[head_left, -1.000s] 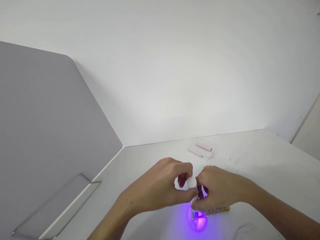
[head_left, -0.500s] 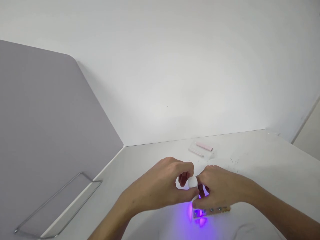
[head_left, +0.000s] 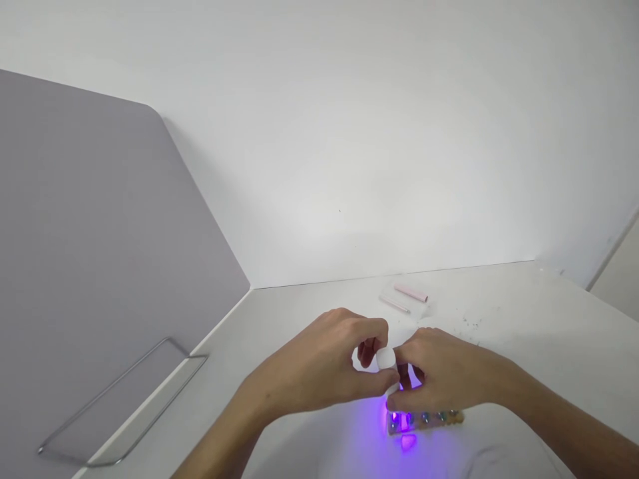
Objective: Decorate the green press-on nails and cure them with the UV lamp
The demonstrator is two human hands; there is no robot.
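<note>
A small white UV lamp [head_left: 386,358] with a rounded square top stands upright between my hands and casts purple light downward. My left hand [head_left: 344,356] is closed on its upper part, thumb in front and curled fingers behind. From the other side, my right hand [head_left: 434,369] is closed around the lower part, its thumb low in front; some of its fingertips are hidden. Directly below lies a narrow yellowish strip [head_left: 456,418] bearing several shiny rounded pieces. Its left end is lit purple, and my right hand partly covers it.
A pink tube [head_left: 411,293] and a thin pink-white stick [head_left: 395,304] lie on a clear sheet behind my hands. Small specks [head_left: 469,322] are scattered to the right. A grey panel [head_left: 100,219] with a bent metal wire frame [head_left: 150,416] stands left; a white wall [head_left: 349,133] rises behind.
The view has shifted slightly, so the scene sits a little differently. Both hands keep their hold around the lamp, and a bit more of the strip shows below my right hand.
</note>
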